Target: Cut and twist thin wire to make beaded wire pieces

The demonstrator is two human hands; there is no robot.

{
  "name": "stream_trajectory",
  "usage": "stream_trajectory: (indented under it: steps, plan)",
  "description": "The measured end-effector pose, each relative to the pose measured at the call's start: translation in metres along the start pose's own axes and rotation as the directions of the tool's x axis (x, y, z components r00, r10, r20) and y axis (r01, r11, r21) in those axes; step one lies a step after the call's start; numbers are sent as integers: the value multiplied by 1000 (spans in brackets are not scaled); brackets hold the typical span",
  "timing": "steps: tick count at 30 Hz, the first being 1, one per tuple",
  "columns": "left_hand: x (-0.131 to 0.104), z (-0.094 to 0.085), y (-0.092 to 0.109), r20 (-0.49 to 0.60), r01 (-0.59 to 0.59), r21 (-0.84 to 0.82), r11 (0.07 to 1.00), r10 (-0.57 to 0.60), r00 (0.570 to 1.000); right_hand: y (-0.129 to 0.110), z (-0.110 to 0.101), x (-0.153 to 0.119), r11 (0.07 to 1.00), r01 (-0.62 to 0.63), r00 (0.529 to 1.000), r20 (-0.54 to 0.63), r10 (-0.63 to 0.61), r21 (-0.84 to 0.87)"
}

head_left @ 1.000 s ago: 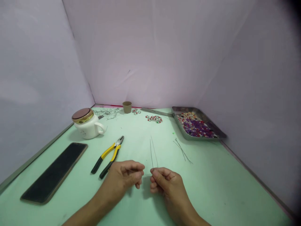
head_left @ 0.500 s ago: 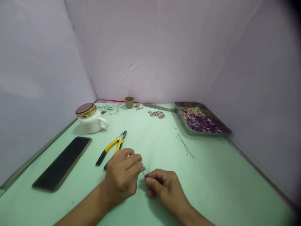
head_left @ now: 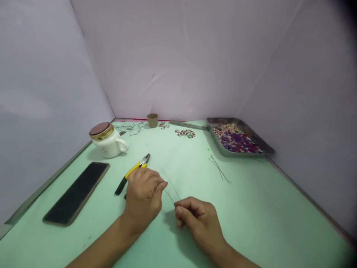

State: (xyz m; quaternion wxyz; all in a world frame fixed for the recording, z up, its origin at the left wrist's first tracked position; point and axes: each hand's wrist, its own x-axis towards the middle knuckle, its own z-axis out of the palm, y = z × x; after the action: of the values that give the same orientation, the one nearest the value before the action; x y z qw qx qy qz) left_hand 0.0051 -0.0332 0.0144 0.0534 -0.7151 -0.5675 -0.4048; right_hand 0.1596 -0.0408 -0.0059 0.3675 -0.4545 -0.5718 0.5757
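Thin wires (head_left: pixel 170 195) stretch between my two hands above the green table. My left hand (head_left: pixel 145 191) pinches one strand between thumb and fingers, with its back turned up. Lower right of it, my right hand (head_left: pixel 196 217) grips the wires where they come together, between thumb and forefinger. A second strand sticks up to the left from the right fingertips. Pliers (head_left: pixel 138 166) with yellow and black handles lie behind my left hand, which partly covers them. Farther right, a few loose wires (head_left: pixel 219 169) lie crossed on the table.
A phone (head_left: pixel 76 193) and a lidded white mug (head_left: pixel 108 143) stand at the left. Toward the back are tangled wires (head_left: pixel 132 128), a small brown cup (head_left: pixel 152 121), beaded pieces (head_left: pixel 185 133) and long wires (head_left: pixel 188 125). A metal tray (head_left: pixel 237 153) of beads is at the right.
My left hand has turned over and drawn slightly up and left, away from my right hand. More wire now shows between them. The right hand has shifted slightly right.
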Motion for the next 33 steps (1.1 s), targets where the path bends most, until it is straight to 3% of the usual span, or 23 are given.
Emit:
stream_trajectory:
  steps: [3, 6, 11, 14, 16, 19, 20, 21, 22, 24, 26, 28, 30, 33]
  plan:
    - [3, -2, -1, 41, 89, 1, 996, -89, 995, 2, -1, -1, 988, 111, 994, 24, -109, -106]
    - [7, -8, 0, 150, 104, -5, 995, -103, 983, 3, -2, 0, 969, 162, 979, 153, -134, -186]
    - [12, -12, 9, 229, -132, -37, 991, 137, 964, 2, -2, 2, 979, 59, 939, 344, 12, -193]
    - [14, -8, 5, 253, -218, -40, 975, 221, 942, 2, -1, 3, 989, -41, 926, 366, 91, -141]
    - [16, -7, -3, 221, -180, 4, 984, 174, 960, 1, -2, 6, 985, -166, 936, 307, 174, -52]
    - [18, -13, -9, -19, -68, 97, 993, 71, 997, 0, -4, 13, 953, -285, 946, 189, 262, 102]
    - [17, -16, -8, -99, -86, 102, 991, 96, 990, 0, -5, 15, 947, -292, 948, 170, 269, 132]
    - [16, -18, -6, -102, -164, 86, 983, 172, 980, -1, -6, 16, 944, -294, 949, 164, 269, 150]
    - [13, -19, -2, -53, -274, 53, 960, 277, 959, -2, -6, 17, 944, -291, 949, 170, 265, 158]
    - [7, -19, 7, 143, -451, -30, 892, 451, 881, -3, -6, 16, 951, -274, 950, 194, 245, 142]
    - [2, -15, 13, 323, -495, -86, 864, 495, 807, -4, -6, 15, 962, -246, 953, 207, 219, 115]
    - [0, -11, 15, 446, -465, -102, 880, 458, 769, -5, -7, 13, 968, -232, 956, 209, 207, 100]
    - [0, -9, 14, 501, -431, -104, 896, 422, 756, -4, -7, 13, 965, -237, 955, 209, 211, 109]
    - [0, -9, 10, 450, -383, -110, 917, 389, 804, -4, -7, 14, 957, -246, 959, 185, 217, 154]
